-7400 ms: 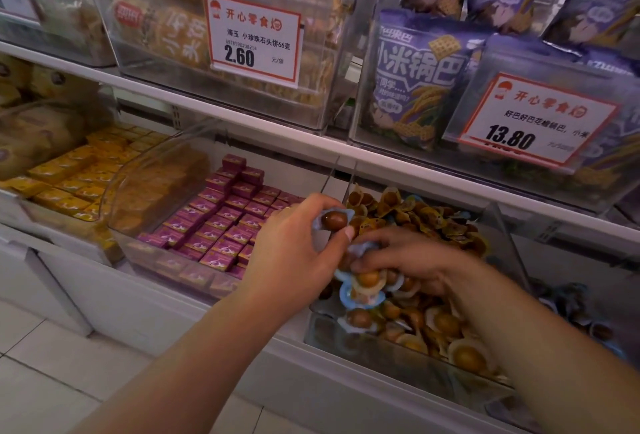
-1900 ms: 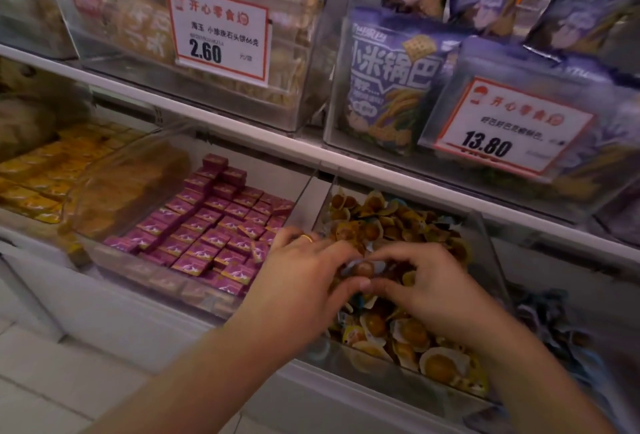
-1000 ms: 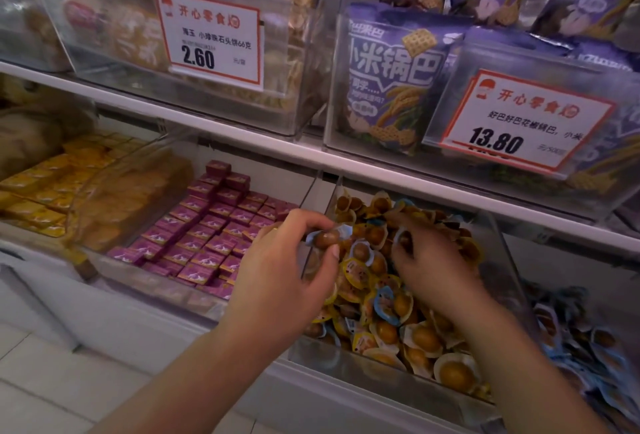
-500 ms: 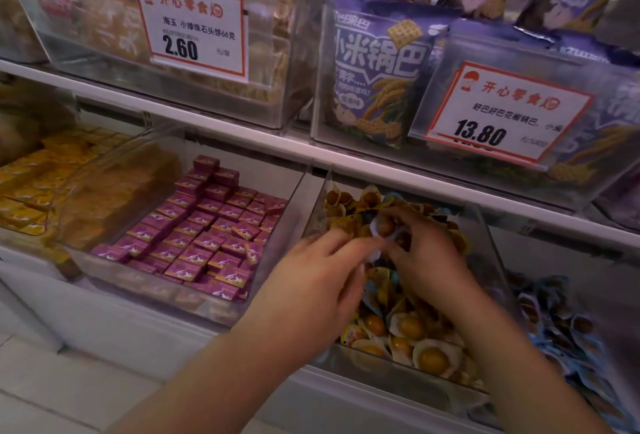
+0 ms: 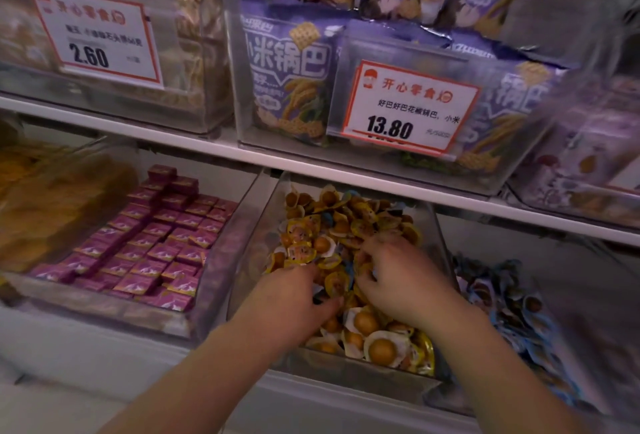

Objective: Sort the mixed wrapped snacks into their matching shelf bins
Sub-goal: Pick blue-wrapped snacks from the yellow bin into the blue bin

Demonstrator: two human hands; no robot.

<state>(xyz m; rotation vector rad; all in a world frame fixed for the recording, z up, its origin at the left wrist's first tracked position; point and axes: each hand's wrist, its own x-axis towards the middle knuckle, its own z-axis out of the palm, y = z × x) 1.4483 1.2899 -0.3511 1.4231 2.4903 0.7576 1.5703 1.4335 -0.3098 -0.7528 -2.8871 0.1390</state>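
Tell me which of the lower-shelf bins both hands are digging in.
The middle bin of round egg-like snacks, between the purple-box bin and the blue-wrapper bin; left hand and right hand are inside it.

Snack shop: price tags (image 5: 408, 106) on clear shelf bins (image 5: 349, 373).

— How many hands are in there?
— Two: the left hand (image 5: 294, 298) and the right hand (image 5: 398, 277).

— Price tags?
— Two: the 2.60 tag (image 5: 95, 35) and the 13.80 tag (image 5: 410, 106).

— Bins on the lower shelf?
— Four show: the egg-snack bin (image 5: 349, 376), the purple-packet bin (image 5: 104, 305), and one more at either side.

— And the egg snacks (image 5: 382, 348)?
— Too many to count.
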